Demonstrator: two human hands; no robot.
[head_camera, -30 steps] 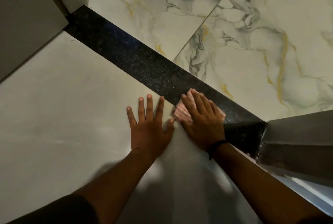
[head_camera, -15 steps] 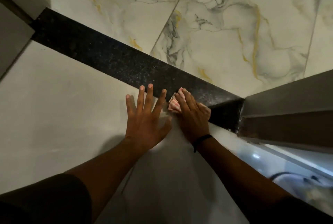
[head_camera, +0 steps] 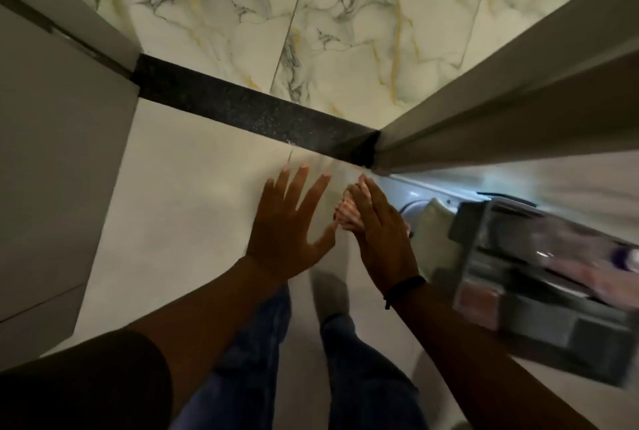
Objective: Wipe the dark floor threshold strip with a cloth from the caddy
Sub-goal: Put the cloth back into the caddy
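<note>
1. Across the middle of the head view runs the dark speckled threshold strip (head_camera: 249,108), bare along its length, between the veined marble tiles (head_camera: 345,32) beyond it and the plain pale floor (head_camera: 193,187) on the near side. Its right end is hidden in shadow beneath a grey door edge (head_camera: 484,111).
2. Near the strip but apart from it, the left hand (head_camera: 290,222) is raised with fingers spread wide, gripping nothing.
3. Just beside it, the right hand (head_camera: 380,232) has its fingers together over a pinkish striped cloth (head_camera: 347,215); most of the cloth is covered, and how it is gripped cannot be told.
4. At the right edge a grey caddy (head_camera: 539,277) sits on the floor, blurred and cut off; its contents are hard to make out, save a pale folded cloth (head_camera: 432,232) at its near end.
5. Below, blue trouser legs (head_camera: 345,360) show between the forearms.
</note>
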